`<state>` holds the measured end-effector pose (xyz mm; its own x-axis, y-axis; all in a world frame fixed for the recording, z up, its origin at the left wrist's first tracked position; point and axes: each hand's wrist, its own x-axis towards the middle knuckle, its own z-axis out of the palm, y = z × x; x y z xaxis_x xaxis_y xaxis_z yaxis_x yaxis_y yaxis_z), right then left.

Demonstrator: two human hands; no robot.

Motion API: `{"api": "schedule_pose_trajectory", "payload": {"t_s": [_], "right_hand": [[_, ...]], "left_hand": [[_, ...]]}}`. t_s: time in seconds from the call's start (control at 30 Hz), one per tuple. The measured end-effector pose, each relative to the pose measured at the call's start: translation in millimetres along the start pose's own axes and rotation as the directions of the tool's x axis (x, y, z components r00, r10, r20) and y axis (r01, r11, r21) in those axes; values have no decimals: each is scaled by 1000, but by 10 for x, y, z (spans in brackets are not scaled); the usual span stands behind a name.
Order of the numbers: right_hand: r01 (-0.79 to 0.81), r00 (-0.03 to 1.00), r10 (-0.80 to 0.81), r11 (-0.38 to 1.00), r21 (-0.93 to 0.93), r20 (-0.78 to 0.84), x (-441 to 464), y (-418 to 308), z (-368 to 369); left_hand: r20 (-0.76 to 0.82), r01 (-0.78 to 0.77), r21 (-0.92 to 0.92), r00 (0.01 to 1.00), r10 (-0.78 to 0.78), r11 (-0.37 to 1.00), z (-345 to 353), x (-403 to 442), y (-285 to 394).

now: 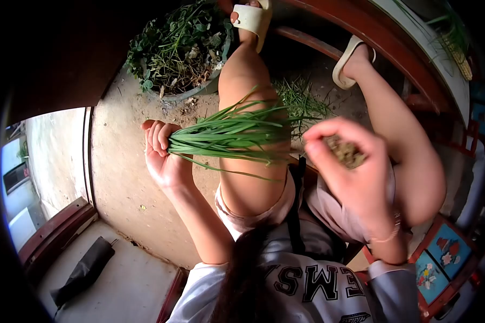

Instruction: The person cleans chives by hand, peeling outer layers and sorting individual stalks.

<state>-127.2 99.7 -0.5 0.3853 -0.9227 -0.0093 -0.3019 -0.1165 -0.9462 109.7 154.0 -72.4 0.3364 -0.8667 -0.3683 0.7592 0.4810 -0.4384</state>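
My left hand (166,153) is closed around one end of a bunch of long green chives (221,137). The bunch lies sideways above my bare leg, its loose leaves fanning out to the right and slightly blurred. Curled over by my other knee, my right hand (353,175) holds a small clump of brownish-green plant scraps (345,152), which shows between thumb and fingers. It is apart from the chives, and motion blur softens its outline. Below and between the hands, a loose pile of green trimmings (302,101) lies on the floor.
A round tub (213,81) full of leafy greens and withered stalks stands ahead on the left. At upper right is a table (442,59) with a corn cob (459,56) and greens. A folded black umbrella (86,272) lies at lower left. Picture tiles (450,250) sit at lower right.
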Motion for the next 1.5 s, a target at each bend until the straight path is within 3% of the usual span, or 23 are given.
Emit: {"api": "schedule_pose_trajectory", "payload": {"t_s": [0.03, 0.1, 0.2, 0.5, 0.83, 1.03, 1.1, 1.3, 1.37, 1.5], "right_hand": [[102, 994, -103, 994, -39, -23, -2, 95, 108], [116, 991, -123, 985, -129, -48, -21, 66, 251], [172, 976, -185, 979, -111, -117, 8, 150, 433], [207, 972, -225, 955, -213, -64, 65, 109, 476], [287, 944, -311, 939, -191, -107, 91, 115, 495], [206, 976, -216, 962, -178, -38, 96, 92, 464], [197, 977, -198, 980, -12, -81, 107, 158, 465], [200, 976, -183, 969, 147, -118, 38, 256, 374], [-136, 960, 228, 886, 444, -160, -14, 118, 287], [-189, 896, 340, 874, 447, -287, 2, 195, 51]], "left_hand": [[4, -7, -5, 1000, 7, 1000, 5, 5, -2], [-21, -8, 32, 1000, 9, 999, 19, -7, 13], [-18, 8, 43, 1000, -7, 999, 15, 2, 34], [-5, 10, 44, 1000, -10, 999, -2, -25, 59], [0, 13, 65, 1000, -13, 998, 20, -45, 36], [-16, 6, 71, 1000, -5, 997, 28, -43, -6], [-22, 21, 75, 1000, -19, 997, 21, -45, -18], [-37, 81, 98, 996, -77, 992, -33, -32, -51], [-8, 64, 67, 998, -64, 996, -36, -9, 30], [55, -17, 114, 998, 11, 993, 19, 7, 150]]}}
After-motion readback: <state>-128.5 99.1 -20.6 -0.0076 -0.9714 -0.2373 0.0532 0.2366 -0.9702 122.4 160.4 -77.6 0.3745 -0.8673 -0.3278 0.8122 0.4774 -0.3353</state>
